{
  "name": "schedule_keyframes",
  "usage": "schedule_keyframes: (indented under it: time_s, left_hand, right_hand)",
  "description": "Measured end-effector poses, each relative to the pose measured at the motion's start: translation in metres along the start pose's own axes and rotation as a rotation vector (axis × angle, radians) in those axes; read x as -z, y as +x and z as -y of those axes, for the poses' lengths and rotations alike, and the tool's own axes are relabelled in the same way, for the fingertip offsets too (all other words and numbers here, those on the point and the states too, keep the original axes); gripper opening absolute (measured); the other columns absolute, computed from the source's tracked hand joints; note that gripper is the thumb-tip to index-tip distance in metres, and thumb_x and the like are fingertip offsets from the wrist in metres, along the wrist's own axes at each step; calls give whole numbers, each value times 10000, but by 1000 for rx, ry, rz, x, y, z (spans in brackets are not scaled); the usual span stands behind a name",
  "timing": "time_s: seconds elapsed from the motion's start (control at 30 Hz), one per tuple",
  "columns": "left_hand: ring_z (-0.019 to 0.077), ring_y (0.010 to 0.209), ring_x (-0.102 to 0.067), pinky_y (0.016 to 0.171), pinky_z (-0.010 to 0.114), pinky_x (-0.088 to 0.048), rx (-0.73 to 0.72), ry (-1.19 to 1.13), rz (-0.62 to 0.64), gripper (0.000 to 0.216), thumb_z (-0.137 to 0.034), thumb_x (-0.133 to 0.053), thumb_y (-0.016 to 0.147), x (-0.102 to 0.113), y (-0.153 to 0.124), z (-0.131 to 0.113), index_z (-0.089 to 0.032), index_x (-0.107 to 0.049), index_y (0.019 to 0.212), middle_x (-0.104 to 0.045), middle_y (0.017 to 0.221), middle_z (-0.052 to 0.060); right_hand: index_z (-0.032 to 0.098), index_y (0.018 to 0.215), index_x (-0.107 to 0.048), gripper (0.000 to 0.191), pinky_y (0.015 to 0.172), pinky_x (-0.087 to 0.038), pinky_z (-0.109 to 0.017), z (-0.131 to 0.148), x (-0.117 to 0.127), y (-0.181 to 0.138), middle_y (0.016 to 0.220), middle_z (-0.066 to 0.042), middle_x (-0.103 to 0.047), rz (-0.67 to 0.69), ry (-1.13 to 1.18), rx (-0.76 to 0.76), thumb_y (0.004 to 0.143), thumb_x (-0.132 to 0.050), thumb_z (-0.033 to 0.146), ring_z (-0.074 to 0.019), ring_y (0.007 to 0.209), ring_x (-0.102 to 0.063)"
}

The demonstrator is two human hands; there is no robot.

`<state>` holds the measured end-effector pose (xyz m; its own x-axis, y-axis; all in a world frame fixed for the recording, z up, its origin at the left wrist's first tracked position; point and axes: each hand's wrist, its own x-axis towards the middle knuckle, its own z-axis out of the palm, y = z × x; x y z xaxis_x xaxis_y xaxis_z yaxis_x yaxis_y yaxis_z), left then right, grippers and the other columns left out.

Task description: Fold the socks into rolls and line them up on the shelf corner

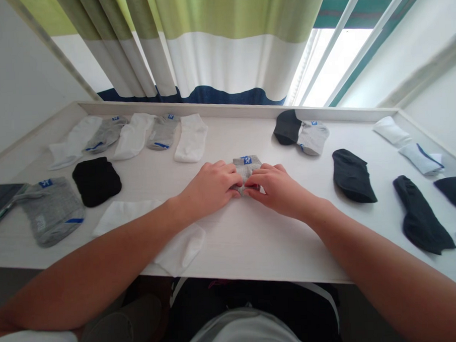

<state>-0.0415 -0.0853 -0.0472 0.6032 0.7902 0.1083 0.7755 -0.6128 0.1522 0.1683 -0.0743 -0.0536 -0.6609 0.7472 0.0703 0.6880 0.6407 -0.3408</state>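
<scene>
A small grey sock [246,166] with a blue label lies bunched at the middle of the white table [253,240]. My left hand [209,187] grips its left side and my right hand [277,188] grips its right side, fingertips meeting over it. Most of the sock is hidden under my fingers. A white sock [182,246] lies under my left forearm near the front edge.
Socks lie all around: white and grey ones at the back left [135,134], a black one [96,181] and a grey one [52,209] at the left, dark ones at the right [352,175], a dark-and-grey pair [302,130] behind. A dark flat device [0,198] sits at the left edge. Curtains hang behind.
</scene>
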Motion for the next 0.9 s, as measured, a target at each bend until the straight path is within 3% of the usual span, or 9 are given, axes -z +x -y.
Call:
schedule_keyframes:
  time_s: [0.33,0.5,0.63,0.9]
  left_hand:
    - [244,980,-605,872,391,-471,31,-19,46,150,-224,-610,986,0,1,-2,-205,-759,995,-702,1017,61]
    - [254,1017,-607,895,397,-470,32,7,10,175,-280,-594,1009,-2,1,0,-203,-750,1017,-695,1038,70]
    - [267,1038,-607,916,412,-466,30,-13,-51,204,-331,-744,912,-1,-1,2,-225,-731,1086,-690,1073,59]
    - [236,986,-605,875,375,-460,12,-46,-44,86,-216,-692,921,-3,3,4,-221,-732,997,-707,1036,44]
  right_hand:
    - [222,927,-706,104,859,-296,-392,2,5,-4,950,-47,-714,-88,-108,8,886,-764,298,-241,935,-539]
    - [210,875,-709,127,848,-296,-393,4,7,-3,902,-56,-716,-18,-119,-40,966,-674,291,-241,928,-548]
    - [210,893,-698,209,829,-297,-386,1,6,-2,909,-55,-714,18,-97,-56,1024,-584,325,-242,938,-554]
    - [212,853,-657,251,809,-294,-379,-3,2,-3,901,-56,-711,21,-75,-51,1040,-519,305,-239,920,-555]
